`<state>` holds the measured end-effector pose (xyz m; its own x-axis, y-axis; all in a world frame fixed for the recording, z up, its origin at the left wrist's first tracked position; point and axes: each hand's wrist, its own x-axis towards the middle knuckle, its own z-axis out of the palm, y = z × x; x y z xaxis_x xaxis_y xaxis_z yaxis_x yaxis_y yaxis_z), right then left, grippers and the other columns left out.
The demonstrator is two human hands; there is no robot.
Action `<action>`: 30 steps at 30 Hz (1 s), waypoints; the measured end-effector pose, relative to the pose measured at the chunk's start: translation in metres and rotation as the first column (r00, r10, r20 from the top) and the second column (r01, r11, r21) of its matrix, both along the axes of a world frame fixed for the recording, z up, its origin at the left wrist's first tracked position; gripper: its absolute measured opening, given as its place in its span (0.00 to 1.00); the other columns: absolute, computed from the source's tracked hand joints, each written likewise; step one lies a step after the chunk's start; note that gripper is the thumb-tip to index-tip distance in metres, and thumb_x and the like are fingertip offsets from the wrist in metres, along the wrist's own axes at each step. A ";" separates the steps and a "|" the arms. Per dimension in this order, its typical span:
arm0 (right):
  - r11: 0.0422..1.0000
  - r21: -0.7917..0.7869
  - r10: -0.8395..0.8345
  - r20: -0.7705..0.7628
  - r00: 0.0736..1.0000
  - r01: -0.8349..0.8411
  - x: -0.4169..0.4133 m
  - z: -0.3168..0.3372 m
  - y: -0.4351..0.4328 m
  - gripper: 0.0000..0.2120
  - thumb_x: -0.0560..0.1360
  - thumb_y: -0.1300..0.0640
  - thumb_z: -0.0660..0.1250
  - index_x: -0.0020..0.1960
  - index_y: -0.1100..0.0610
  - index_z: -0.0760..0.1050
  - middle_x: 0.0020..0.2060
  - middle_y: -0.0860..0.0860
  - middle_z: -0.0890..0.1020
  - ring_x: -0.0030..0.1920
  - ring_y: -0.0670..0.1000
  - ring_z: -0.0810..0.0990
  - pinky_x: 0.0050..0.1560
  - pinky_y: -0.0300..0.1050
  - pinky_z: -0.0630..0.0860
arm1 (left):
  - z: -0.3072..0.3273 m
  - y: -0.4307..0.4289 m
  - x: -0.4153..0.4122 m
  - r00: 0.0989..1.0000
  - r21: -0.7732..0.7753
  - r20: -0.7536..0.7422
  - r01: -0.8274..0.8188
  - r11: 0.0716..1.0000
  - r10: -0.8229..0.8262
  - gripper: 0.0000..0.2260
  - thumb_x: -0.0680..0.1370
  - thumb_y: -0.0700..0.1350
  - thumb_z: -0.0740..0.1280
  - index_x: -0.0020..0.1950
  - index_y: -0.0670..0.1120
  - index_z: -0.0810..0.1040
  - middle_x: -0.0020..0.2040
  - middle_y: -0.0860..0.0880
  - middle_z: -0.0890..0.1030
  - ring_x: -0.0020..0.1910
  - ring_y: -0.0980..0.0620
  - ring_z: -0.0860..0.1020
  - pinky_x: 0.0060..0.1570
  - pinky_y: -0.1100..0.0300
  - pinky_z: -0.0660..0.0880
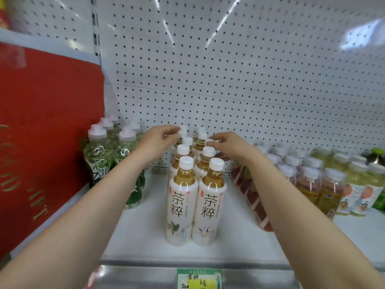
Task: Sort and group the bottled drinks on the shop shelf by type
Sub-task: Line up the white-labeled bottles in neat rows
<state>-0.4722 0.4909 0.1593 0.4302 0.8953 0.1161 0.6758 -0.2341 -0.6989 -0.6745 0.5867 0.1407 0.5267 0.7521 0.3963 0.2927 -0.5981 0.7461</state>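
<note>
Two rows of white-labelled tea bottles point(181, 201) with white caps stand in the middle of the shelf point(145, 230), running back to the pegboard. My left hand point(158, 138) reaches to the rear of the left row, fingertips touching a white cap there. My right hand point(227, 142) reaches to the rear of the right row, fingers pinching a white cap. Whether either hand grips a bottle firmly I cannot tell. Green-labelled bottles point(100, 155) stand on the left. Red-labelled bottles point(306, 182) and pale yellow-green bottles point(358, 184) stand on the right.
A big red box point(45, 132) fills the neighbouring bay at the left. White pegboard point(229, 69) backs the shelf. A green and yellow price tag point(199, 278) sits on the metal front rail. Bare shelf shows on both sides of the tea rows.
</note>
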 end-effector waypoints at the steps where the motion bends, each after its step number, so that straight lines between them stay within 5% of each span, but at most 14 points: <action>1: 0.999 -0.031 0.009 -0.020 1.000 -0.009 -0.001 0.001 0.004 0.19 0.79 0.50 0.68 0.68 0.53 0.75 0.57 0.55 0.82 0.49 0.54 0.85 0.40 0.41 0.81 | 0.002 0.007 0.007 0.997 -0.035 -0.059 0.042 0.998 -0.044 0.17 0.80 0.47 0.66 0.70 0.49 0.75 0.68 0.51 0.77 0.63 0.54 0.75 0.62 0.57 0.71; 5: 1.000 -0.016 0.011 0.012 1.000 -0.011 0.001 0.000 0.014 0.19 0.78 0.51 0.70 0.68 0.54 0.75 0.52 0.54 0.83 0.42 0.51 0.84 0.31 0.35 0.77 | 0.000 0.019 0.024 0.986 -0.065 -0.134 0.090 0.994 -0.099 0.17 0.78 0.44 0.70 0.67 0.49 0.78 0.66 0.50 0.79 0.61 0.55 0.76 0.62 0.57 0.71; 13: 0.998 0.017 0.063 -0.042 0.997 -0.062 -0.004 -0.002 0.022 0.17 0.74 0.49 0.74 0.61 0.53 0.78 0.50 0.54 0.85 0.42 0.52 0.86 0.42 0.45 0.84 | -0.016 0.028 0.019 0.991 -0.016 0.055 -0.121 0.993 0.121 0.15 0.72 0.46 0.77 0.58 0.50 0.84 0.51 0.52 0.85 0.46 0.61 0.79 0.52 0.62 0.75; 18: 0.992 0.119 0.035 -0.012 0.999 -0.033 -0.003 -0.002 0.011 0.18 0.75 0.44 0.72 0.61 0.50 0.78 0.53 0.52 0.85 0.47 0.51 0.85 0.49 0.47 0.83 | -0.020 0.014 0.005 0.984 -0.009 0.139 -0.113 0.994 0.113 0.14 0.75 0.48 0.72 0.61 0.52 0.81 0.53 0.58 0.83 0.47 0.66 0.77 0.51 0.67 0.72; 22: 0.970 0.238 0.049 0.002 0.999 -0.048 -0.011 -0.004 -0.021 0.15 0.76 0.37 0.66 0.52 0.47 0.80 0.47 0.45 0.85 0.49 0.46 0.83 0.53 0.49 0.81 | -0.032 -0.018 -0.014 0.975 0.031 0.210 -0.084 0.996 0.075 0.12 0.77 0.54 0.69 0.58 0.54 0.81 0.49 0.62 0.81 0.48 0.66 0.78 0.50 0.65 0.75; 27: 0.982 0.186 0.019 -0.041 0.999 -0.012 -0.027 -0.009 -0.025 0.10 0.76 0.47 0.71 0.54 0.50 0.83 0.50 0.47 0.85 0.50 0.47 0.83 0.51 0.44 0.79 | -0.034 -0.028 -0.014 0.991 0.019 0.127 -0.037 0.999 0.035 0.14 0.74 0.48 0.73 0.60 0.55 0.81 0.51 0.59 0.82 0.51 0.62 0.80 0.55 0.52 0.80; 30: 0.969 0.234 -0.080 0.009 0.997 0.075 -0.035 -0.008 -0.028 0.11 0.77 0.47 0.70 0.55 0.52 0.82 0.49 0.49 0.85 0.48 0.48 0.83 0.47 0.44 0.79 | -0.033 -0.032 -0.017 0.991 0.016 0.132 -0.006 1.000 0.004 0.15 0.76 0.47 0.72 0.62 0.54 0.80 0.54 0.58 0.82 0.52 0.64 0.79 0.59 0.55 0.78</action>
<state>-0.5073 0.4631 0.1511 0.4930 0.8065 0.3264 0.6752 -0.1181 -0.7281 -0.6916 0.5546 0.1074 0.4649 0.7474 0.4746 0.1950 -0.6094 0.7685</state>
